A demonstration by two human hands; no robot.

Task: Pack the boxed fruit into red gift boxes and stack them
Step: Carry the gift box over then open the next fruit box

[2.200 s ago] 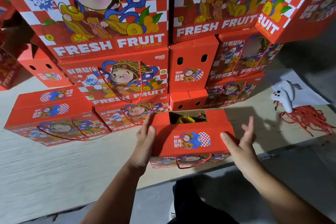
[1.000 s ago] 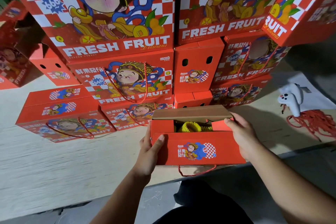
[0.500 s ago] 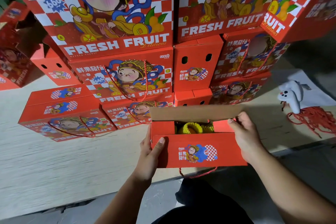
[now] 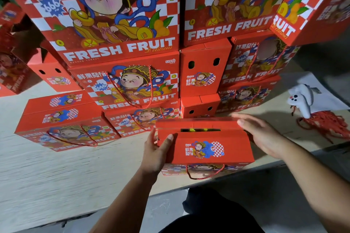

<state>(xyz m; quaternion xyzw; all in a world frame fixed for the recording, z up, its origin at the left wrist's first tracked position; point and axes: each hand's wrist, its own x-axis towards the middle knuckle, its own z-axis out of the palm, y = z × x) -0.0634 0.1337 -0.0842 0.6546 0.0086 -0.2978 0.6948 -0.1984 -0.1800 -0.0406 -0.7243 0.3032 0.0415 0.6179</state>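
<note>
The bench (image 4: 56, 172) is a pale wood-grain board with its near edge running across the lower frame. A red gift box (image 4: 210, 149) sits at that near edge; its rope handle (image 4: 204, 173) hangs over the edge. Behind the gift box stands a stack of red boxes (image 4: 128, 89) printed FRESH FRUIT. Left of the gift box, one low box (image 4: 62, 126) lies flat on the board. Right of the gift box lie a white sheet (image 4: 322, 98), a white glove (image 4: 301, 100) and a tangle of red cord (image 4: 327, 123)
</note>
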